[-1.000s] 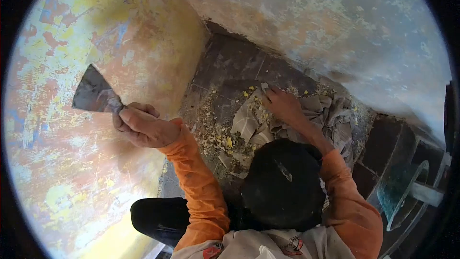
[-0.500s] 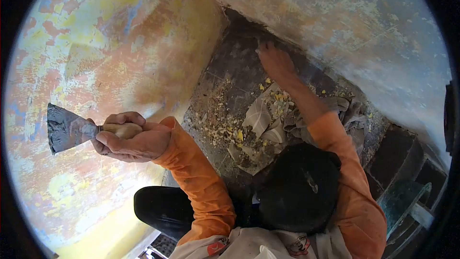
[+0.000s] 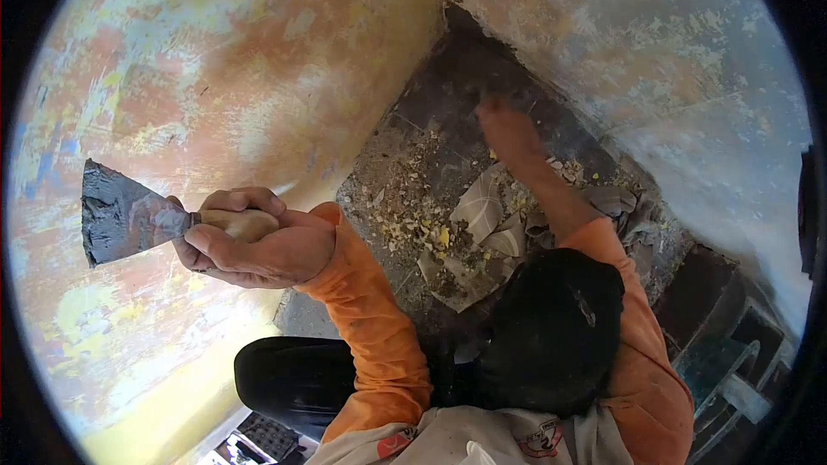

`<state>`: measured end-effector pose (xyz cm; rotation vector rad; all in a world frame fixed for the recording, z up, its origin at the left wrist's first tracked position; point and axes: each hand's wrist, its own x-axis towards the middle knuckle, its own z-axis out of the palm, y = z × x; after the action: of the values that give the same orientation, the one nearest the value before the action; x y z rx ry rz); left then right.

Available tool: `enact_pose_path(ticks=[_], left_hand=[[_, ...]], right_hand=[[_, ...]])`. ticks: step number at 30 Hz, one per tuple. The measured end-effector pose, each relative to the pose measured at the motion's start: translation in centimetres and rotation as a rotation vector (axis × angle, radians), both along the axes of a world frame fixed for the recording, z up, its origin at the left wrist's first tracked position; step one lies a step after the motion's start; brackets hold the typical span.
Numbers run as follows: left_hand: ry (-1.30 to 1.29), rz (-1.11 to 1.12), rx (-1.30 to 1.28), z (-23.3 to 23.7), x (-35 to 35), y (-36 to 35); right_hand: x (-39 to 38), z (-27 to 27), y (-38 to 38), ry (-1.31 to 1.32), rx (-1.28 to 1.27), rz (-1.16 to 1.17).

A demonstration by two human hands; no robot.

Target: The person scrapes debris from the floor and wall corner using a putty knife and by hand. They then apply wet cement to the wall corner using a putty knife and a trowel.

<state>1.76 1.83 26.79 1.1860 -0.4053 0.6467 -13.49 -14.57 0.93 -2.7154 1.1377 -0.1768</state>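
My left hand (image 3: 250, 241) is palm up, its fingers closed round the wooden handle (image 3: 244, 225) of a putty knife. The putty knife's wide blade (image 3: 129, 213) points left, coated with dark grey residue, in front of the patchy left wall. Farther off, my right hand (image 3: 510, 133) reaches low over the dark floor near the corner. Motion smears its fingers, so whether they hold anything cannot be made out. Below its wrist lie pale broken sheet pieces (image 3: 479, 207) among yellow and white paint flakes (image 3: 413, 228).
The left wall (image 3: 215, 77) and right wall (image 3: 655, 95) have scraped, patchy paint and meet at a corner. A crumpled grey cloth (image 3: 613, 200) lies by the right forearm. Dark blocks (image 3: 699, 293) and a greenish object (image 3: 711, 370) stand at the lower right. My knees (image 3: 547, 336) are bent.
My right hand has moved back from the foot of the right wall and is now blurred. The view has shifted a little; my left hand still holds the putty knife.
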Motion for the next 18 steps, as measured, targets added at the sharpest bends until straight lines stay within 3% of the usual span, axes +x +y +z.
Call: enact_pose_path(ticks=[4, 6, 9, 13, 16, 18], left_hand=[[0.048, -0.006, -0.025, -0.3, 0.4, 0.7], [0.088, -0.007, -0.030, -0.4, 0.5, 0.8], [0.087, -0.051, -0.050, -0.5, 0.6, 1.4], [0.082, -0.039, -0.088, -1.1, 1.2, 1.5], [0.095, -0.061, -0.065, -1.2, 1.3, 1.4], [0.113, -0.057, -0.087, -1.2, 1.3, 1.3]], right_hand=[[-0.4, 2.2, 9.8, 0.143, -0.099, 0.265], [-0.3, 2.8, 11.2, -0.124, -0.157, 0.407], [0.5, 4.7, 8.8, 0.068, -0.116, 0.278], [2.3, 3.5, 7.0, 0.082, -0.204, 0.148], [2.4, 3.6, 13.3, 0.212, -0.328, 0.271], [2.0, 2.9, 16.2, 0.025, -0.208, 0.430]])
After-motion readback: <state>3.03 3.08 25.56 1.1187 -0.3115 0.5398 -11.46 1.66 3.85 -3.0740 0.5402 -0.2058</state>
